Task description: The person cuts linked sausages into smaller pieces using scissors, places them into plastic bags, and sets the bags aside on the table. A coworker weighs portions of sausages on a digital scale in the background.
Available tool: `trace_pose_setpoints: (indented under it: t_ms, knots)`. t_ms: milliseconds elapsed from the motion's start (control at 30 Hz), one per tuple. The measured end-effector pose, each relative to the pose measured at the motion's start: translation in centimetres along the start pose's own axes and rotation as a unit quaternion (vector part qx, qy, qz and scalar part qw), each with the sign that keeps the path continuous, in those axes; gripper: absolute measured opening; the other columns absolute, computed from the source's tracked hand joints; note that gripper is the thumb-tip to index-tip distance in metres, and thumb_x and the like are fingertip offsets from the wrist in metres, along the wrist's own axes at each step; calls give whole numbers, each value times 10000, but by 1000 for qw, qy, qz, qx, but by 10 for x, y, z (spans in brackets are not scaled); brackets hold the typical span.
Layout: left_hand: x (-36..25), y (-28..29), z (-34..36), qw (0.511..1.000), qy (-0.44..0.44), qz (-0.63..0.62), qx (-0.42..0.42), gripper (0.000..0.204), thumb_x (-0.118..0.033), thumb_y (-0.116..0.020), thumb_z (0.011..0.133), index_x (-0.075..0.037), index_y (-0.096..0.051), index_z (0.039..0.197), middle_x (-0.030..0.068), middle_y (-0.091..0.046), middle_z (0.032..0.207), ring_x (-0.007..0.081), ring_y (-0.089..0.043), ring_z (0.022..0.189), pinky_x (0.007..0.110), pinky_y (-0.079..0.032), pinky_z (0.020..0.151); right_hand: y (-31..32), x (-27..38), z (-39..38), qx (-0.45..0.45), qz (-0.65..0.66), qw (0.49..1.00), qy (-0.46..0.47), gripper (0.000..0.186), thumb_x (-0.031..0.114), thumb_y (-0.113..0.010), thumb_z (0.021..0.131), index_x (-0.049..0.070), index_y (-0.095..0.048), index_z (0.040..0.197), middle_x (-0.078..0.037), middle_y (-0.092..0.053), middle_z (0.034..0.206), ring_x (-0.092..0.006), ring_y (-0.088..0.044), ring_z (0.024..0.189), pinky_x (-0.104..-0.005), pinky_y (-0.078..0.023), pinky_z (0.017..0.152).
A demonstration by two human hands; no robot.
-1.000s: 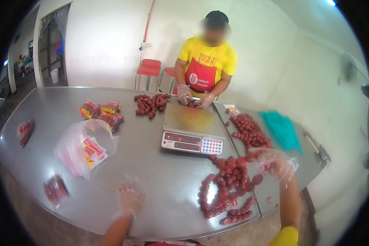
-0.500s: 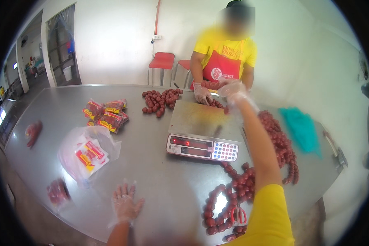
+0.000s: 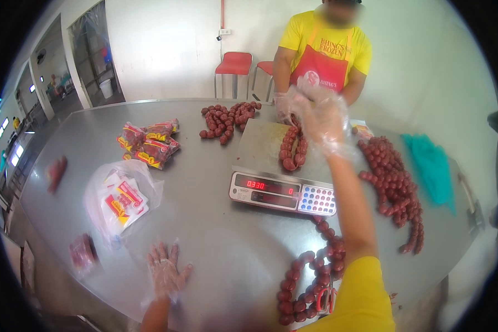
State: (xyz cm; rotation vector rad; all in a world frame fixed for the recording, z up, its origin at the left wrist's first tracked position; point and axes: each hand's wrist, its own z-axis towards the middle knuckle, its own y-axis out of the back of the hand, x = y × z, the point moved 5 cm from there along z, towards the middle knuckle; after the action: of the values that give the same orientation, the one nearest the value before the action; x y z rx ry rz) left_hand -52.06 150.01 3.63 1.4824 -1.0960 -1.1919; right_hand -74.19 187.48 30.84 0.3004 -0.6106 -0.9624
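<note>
My left hand, in a clear plastic glove, lies flat on the steel table with its fingers spread. Over the weighing scale, my gloved right hand reaches up to the co-worker's gloved hands. Motion blurs its fingers, and they overlap the other person's hands. A short string of round red sausages rests on the scale plate, its upper end running up between these hands. Which hand holds that end, I cannot tell. Beside my right forearm lies a longer sausage string with red-handled scissors.
Sausage piles lie at the back and right, near a teal plastic bag. Packed sausages and a clear bag of labels are left; a single pack lies near my left hand. A co-worker stands opposite.
The sausage string has come down onto the scale plate, and the display has changed from zero. My right hand has moved slightly over the plate. My left hand stays flat on the table.
</note>
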Motion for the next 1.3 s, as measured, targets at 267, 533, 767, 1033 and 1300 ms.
trace_pose_setpoints:
  t_ms: [267,533,767,1033,1300]
  knots:
    - [6,-8,4,1000,-5,11,16,819,-587,-525,881,-117,-353,1528,229,-236,1595,413,-146,1492,525,-57,1202,-31,-17,-20,126,-43,987,-85,309,272,-661,884,1,-718,1021,-204,-720,919,-283,-699,829,-388,-523,799]
    - [4,-1,-3,999,-31,-18,-28,772,-555,-553,893,-128,-380,1513,227,-277,1575,428,-203,1469,535,-108,1194,-91,-31,-109,264,-145,953,-29,423,393,-717,783,31,-650,991,-168,-692,846,-348,-694,825,-457,-524,769]
    - [19,-3,0,992,-74,-45,-91,647,-498,-556,914,-108,-496,1427,243,-422,1477,425,-317,1415,520,-190,1173,-111,105,-198,434,-20,898,62,399,396,-640,820,59,-619,1032,-155,-672,900,-342,-676,854,-478,-512,775]
    - [29,4,-23,914,-185,-350,91,493,-346,-715,809,-13,-648,1166,162,-643,935,326,-626,870,412,-505,777,-65,286,-397,596,112,791,80,506,459,-706,790,28,-646,1048,-175,-673,976,-347,-652,941,-453,-518,825]
    - [52,22,-39,946,-172,-263,76,545,-274,-741,723,77,-563,1100,189,-625,849,338,-635,818,413,-516,742,-32,193,-342,273,-59,888,-365,669,489,-709,843,5,-593,1289,-218,-636,1261,-299,-612,1167,-414,-461,1015]
